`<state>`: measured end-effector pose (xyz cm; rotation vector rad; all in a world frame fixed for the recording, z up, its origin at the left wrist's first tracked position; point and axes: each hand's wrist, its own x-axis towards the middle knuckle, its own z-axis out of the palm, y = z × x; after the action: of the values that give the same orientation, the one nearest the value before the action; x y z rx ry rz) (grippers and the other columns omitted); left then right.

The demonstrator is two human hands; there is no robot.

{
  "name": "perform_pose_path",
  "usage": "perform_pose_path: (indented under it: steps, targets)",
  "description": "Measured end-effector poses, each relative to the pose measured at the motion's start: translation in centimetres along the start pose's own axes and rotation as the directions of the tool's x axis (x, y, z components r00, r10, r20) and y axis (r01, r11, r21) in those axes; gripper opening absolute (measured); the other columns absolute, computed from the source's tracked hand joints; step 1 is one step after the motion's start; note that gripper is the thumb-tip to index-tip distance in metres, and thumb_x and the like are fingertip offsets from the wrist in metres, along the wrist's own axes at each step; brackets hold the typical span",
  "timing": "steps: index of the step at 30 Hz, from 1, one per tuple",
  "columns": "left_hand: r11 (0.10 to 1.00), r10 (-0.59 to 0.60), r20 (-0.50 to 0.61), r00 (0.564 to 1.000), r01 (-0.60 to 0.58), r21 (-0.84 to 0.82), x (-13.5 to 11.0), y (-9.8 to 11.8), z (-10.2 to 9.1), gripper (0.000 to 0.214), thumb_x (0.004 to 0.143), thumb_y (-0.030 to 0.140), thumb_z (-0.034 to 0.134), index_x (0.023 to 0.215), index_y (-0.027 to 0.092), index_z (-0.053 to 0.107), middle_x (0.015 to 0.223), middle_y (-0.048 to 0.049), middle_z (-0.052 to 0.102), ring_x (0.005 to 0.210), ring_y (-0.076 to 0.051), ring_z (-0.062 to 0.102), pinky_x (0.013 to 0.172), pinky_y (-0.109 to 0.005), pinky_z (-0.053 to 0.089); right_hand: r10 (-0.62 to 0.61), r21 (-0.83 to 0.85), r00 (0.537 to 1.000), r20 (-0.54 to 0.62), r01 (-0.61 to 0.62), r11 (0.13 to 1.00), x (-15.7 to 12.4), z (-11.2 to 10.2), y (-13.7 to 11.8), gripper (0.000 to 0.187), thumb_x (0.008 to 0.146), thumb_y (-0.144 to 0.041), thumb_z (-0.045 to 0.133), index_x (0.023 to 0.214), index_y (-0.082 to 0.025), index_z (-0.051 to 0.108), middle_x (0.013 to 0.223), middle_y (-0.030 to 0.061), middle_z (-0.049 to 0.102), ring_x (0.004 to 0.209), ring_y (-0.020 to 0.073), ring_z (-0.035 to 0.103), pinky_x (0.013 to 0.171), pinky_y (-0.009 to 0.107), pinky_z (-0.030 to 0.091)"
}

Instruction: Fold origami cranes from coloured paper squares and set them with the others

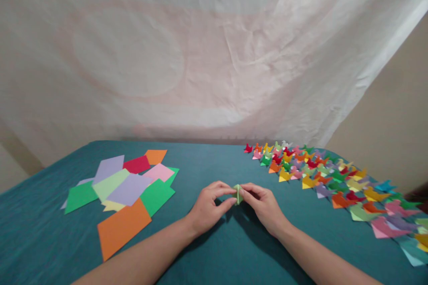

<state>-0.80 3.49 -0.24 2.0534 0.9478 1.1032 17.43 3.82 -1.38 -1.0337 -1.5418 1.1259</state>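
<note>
A small piece of folded light green paper [238, 194] is held up just above the table, between my two hands. My left hand [213, 204] pinches its left side with thumb and fingertips. On the other side, the thumb and fingers of my right hand [263, 205] grip its right edge. The paper stands upright with a fold line facing me. Its far side is hidden, and the fingers cover part of its edges.
Loose sheets of coloured paper, such as an orange sheet [125, 227], overlap on the left of the teal tabletop [207, 160]. Rows of small folded paper birds [309, 181] line the right side. A pale hanging sheet [187, 53] closes off the back.
</note>
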Motion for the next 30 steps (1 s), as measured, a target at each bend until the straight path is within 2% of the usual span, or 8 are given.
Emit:
perform_pose_path:
  steps: [5,9,13,19,30]
  targets:
    - [1.000,-0.014,0.019,1.000,0.014,-0.003,0.00,0.13,-0.02,0.019,0.085,0.024,0.056,0.100,0.021,0.069,0.093,-0.0046,0.065,0.089,-0.016,0.059,0.084,-0.028,0.044,0.072,0.005,0.997,-0.021,-0.072,0.997,-0.01,0.03,-0.07,0.042,0.074,-0.054,0.061,0.090,-0.017,0.071,0.081,0.0051,0.068,0.073,0.0181,0.057,0.069,0.028,0.046]
    - [0.999,-0.035,0.045,0.998,0.035,0.000,0.08,0.34,-0.14,0.023,0.089,0.029,0.050,0.098,0.020,0.069,0.088,-0.0046,0.065,0.085,-0.015,0.059,0.081,-0.026,0.044,0.076,0.024,0.997,-0.001,-0.076,0.997,-0.01,-0.04,0.17,0.036,0.076,-0.050,0.061,0.087,-0.017,0.070,0.080,0.0039,0.067,0.071,0.0167,0.057,0.067,0.027,0.045]
    - [0.998,-0.058,0.038,0.998,0.057,0.022,0.10,0.36,-0.15,0.023,0.088,0.032,0.052,0.094,0.020,0.071,0.082,-0.0039,0.063,0.080,-0.015,0.058,0.076,-0.025,0.044,0.078,0.024,0.997,0.024,-0.079,0.997,-0.04,-0.09,0.25,0.034,0.075,-0.049,0.062,0.086,-0.017,0.070,0.079,0.0032,0.067,0.070,0.0163,0.056,0.066,0.026,0.044]
    - [0.997,-0.065,0.000,0.998,0.065,0.041,0.19,0.36,0.00,0.016,0.082,0.026,0.058,0.085,0.019,0.072,0.078,-0.0027,0.063,0.075,-0.014,0.058,0.072,-0.024,0.044,0.070,0.030,0.995,0.076,-0.073,0.997,-0.12,-0.10,0.12,0.033,0.076,-0.047,0.062,0.088,-0.017,0.070,0.077,0.0021,0.067,0.068,0.0147,0.056,0.064,0.025,0.043]
    - [0.993,-0.066,-0.025,0.997,0.068,0.094,0.03,0.15,0.29,0.012,0.080,0.021,0.058,0.073,0.017,0.067,0.072,-0.0014,0.060,0.071,-0.013,0.056,0.069,-0.024,0.042,0.050,-0.009,0.996,0.080,-0.050,0.999,-0.22,-0.04,0.01,0.032,0.077,-0.047,0.061,0.080,-0.017,0.069,0.070,0.0015,0.064,0.064,0.0140,0.053,0.060,0.024,0.042]
